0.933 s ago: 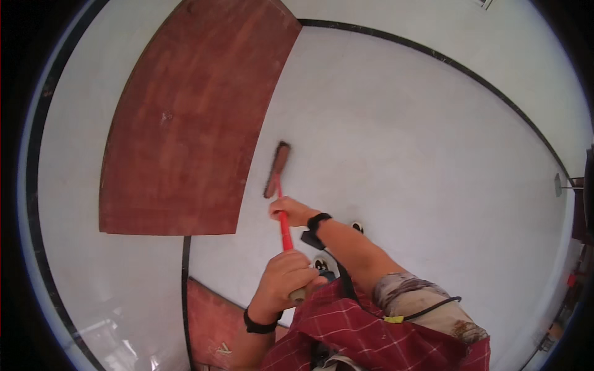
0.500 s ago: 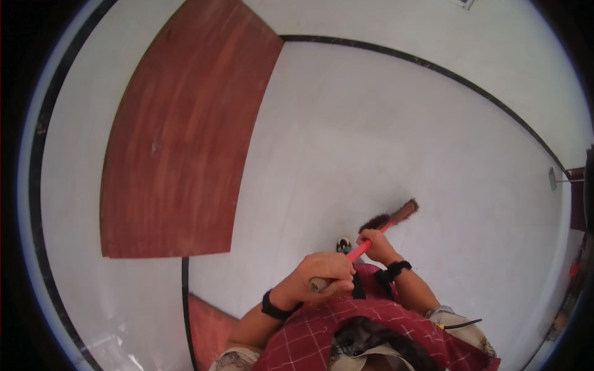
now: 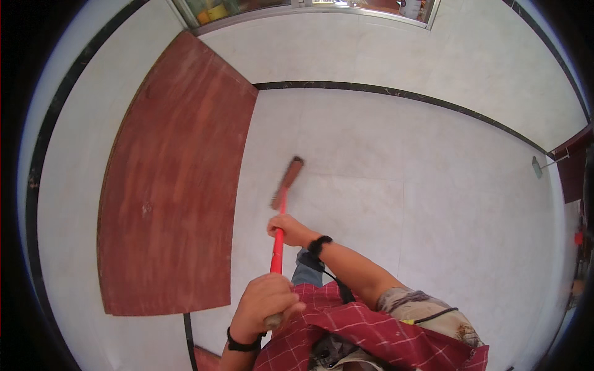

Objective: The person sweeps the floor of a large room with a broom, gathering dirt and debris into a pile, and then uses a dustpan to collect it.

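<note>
Since half a second ago the broom head [image 3: 287, 183] has swung from the right of the person's body back to straight ahead, and both hands have followed it, the stick now pointing away from the chest instead of out to the right.

Fingers of the left hand [image 3: 265, 301] are wrapped tight around the near end of the red broomstick [image 3: 278, 247], close to the chest, with a dark band on that wrist. Fingers of the right hand [image 3: 289, 230] are curled closed around the same stick farther along, that arm reaching forward with a black wristband [image 3: 318, 245] on it.

From the right hand the stick runs on to the brown broom head, which rests on the pale tiled floor [image 3: 396, 198], its length lying nearly in line with the stick and tilted a little to the right. It sits just beside the right edge of a large reddish-brown panel [image 3: 173, 185] in the floor. A thin black inlay line [image 3: 396, 93] crosses the floor beyond the broom head, well apart from it. A red checked shirt [image 3: 371, 334] fills the bottom of the view.
</note>
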`<state>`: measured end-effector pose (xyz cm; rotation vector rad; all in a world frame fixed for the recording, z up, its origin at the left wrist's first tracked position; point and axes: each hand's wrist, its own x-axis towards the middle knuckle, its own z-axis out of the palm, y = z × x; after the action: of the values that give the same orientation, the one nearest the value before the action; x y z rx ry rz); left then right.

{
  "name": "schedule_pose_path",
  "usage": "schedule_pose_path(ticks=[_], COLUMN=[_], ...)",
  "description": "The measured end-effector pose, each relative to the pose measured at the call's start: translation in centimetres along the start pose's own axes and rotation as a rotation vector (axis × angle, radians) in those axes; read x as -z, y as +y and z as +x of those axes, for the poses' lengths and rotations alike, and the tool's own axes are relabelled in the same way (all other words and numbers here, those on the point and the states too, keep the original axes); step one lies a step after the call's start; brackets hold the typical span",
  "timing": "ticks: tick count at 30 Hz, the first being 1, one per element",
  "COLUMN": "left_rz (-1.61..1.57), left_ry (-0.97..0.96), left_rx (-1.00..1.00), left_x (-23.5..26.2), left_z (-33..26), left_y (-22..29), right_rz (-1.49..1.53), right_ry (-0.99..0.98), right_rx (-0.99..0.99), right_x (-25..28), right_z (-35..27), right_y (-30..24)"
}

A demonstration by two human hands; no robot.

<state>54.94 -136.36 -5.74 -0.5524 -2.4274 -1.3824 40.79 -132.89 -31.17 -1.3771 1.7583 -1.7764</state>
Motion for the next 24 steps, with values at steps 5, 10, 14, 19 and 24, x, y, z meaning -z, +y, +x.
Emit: schedule_pose_path(ticks=[5, 10, 14, 19, 24], left_rz=[0.112, -0.236, -0.502, -0.679, -0.544], left_ry=[-0.044, -0.146, 0.005, 0.028, 0.119], left_rx=[-0.011, -0.099, 0.010, 0.436, 0.172], left_x=[0.1, 4.0, 2.9, 1.4, 3.9], left_z=[3.2, 5.7, 8.0, 10.9, 16.1], left_y=[-10.9, -14.2, -17.5, -21.6, -16.6], right_rz=[0.008, -0.093, -0.325, -0.514, -0.455], right_ry=[-0.123, 0.019, -0.049, -0.009, 0.212], right_rx=[-0.038, -0.242, -0.600, -0.743, -0.456], right_x=[-0.2, 3.3, 10.0, 15.7, 18.3], right_z=[6.3, 2.5, -2.8, -5.3, 2.1], right_y=[8.9, 8.5, 5.9, 7.0, 7.0])
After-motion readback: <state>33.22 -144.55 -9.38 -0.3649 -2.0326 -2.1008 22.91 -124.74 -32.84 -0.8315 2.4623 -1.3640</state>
